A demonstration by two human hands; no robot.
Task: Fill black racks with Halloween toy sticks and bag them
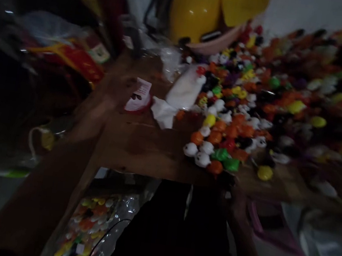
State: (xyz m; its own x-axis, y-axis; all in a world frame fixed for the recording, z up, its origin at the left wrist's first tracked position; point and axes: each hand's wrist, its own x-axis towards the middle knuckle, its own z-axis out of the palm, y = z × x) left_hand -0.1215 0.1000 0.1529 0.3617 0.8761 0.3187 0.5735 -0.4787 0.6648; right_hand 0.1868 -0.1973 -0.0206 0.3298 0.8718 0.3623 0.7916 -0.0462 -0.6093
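A heap of small plastic toys in orange, white, yellow, green and black covers the right part of a wooden table. My left hand is a brown blur at the table's left side, close to a small white and red card; its fingers cannot be made out. My right hand reaches up to the table's front edge just below the nearest toys, and the dim light hides its grip. A white plastic pouch lies beside the heap.
Two big yellow rounded shells stand at the table's far end. Red packaging and clear bags pile up at the left. A clear bag of toys lies on the floor under the table. A pale sack sits at lower right.
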